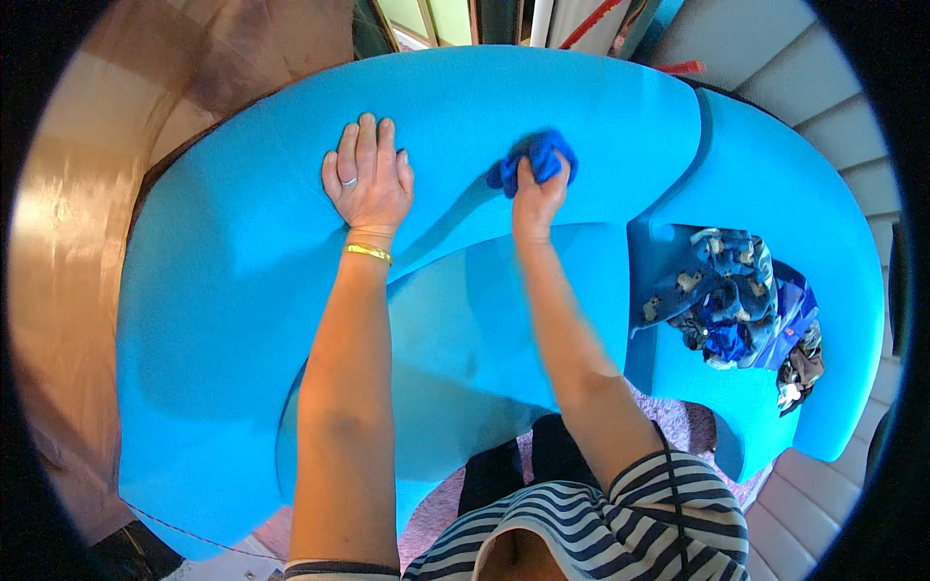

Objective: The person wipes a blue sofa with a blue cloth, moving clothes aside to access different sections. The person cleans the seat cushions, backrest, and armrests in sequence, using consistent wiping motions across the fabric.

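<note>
A light-blue fabric sofa fills most of the head view, its long curved backrest across the top. Flat on the backrest, fingers spread, lies my left hand, with a ring and a gold-coloured bangle at the wrist. It holds nothing. To its right, my right hand grips a bunched dark-blue cloth at the backrest's surface. Part of the cloth is hidden under the fingers.
Crumpled clothes and patterned fabric lie on the right part of the sofa, past a seam. A padded pale wall runs behind the right side. A shiny brown surface borders the left. Purple-pink carpet shows below. A thin cord crosses the lower left.
</note>
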A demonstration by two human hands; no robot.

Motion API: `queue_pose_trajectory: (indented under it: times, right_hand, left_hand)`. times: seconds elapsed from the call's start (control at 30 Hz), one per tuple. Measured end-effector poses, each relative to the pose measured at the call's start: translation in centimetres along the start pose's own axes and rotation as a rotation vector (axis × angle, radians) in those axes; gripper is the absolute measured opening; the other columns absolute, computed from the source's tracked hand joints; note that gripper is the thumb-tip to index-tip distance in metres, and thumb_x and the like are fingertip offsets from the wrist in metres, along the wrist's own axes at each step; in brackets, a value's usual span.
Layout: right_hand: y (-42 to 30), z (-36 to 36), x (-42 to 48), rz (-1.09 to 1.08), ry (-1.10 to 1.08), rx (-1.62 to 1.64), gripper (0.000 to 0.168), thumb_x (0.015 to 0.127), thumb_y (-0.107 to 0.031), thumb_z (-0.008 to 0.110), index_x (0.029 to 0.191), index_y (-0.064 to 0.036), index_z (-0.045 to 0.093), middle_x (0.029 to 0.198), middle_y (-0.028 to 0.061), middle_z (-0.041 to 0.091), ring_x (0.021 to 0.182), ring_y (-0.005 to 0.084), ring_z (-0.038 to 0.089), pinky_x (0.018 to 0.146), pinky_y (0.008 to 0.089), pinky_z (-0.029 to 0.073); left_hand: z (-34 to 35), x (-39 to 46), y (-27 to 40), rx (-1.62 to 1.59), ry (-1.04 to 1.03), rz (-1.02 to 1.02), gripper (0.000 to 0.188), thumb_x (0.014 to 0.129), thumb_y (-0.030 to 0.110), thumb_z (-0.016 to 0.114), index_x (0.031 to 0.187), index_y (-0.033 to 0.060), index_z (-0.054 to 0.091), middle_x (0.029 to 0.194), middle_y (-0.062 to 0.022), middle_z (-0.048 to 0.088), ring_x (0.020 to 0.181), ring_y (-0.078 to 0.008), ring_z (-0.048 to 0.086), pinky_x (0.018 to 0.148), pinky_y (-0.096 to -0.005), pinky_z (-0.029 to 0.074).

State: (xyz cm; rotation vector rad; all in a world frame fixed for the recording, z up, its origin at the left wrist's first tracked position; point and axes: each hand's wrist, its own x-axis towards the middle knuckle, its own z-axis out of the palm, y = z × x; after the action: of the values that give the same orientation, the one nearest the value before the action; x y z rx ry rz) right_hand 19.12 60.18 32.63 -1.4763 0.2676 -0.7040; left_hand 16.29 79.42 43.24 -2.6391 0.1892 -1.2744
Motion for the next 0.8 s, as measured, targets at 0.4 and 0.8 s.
queue_pose_trajectory:
  times: [0.4, 0.8]
  right_hand:
    - [8.3, -0.4, -9.3, -0.289, -0.281, -0.580, 0.046, 0.076, -0.012, 0.069, 0.113, 0.003, 0.048, 0.107, 0.0253, 0.052, 0.097, 0.0469, 0.051, 0.084, 0.0502, 0.045]
    - [6.8, -2.3, -4.2, 0.241, 0.136, 0.370, 0.014, 0.083, 0.001, 0.063, 0.096, -0.004, 0.062, 0.091, 0.0029, 0.062, 0.080, 0.0152, 0.055, 0.074, 0.0319, 0.046]
  left_hand:
    - [3.2, -14.0, -1.0, -0.093, -0.334, 0.453, 0.054, 0.088, 0.021, 0.054, 0.141, 0.0305, 0.047, 0.150, -0.0034, 0.039, 0.135, -0.0196, 0.037, 0.098, -0.0418, 0.035]
    - [3.3, -22.9, -4.3, -0.096, -0.789, 0.571, 0.053, 0.087, 0.011, 0.051, 0.139, 0.0226, 0.049, 0.157, 0.0079, 0.029, 0.139, -0.0095, 0.031, 0.108, -0.0287, 0.030]
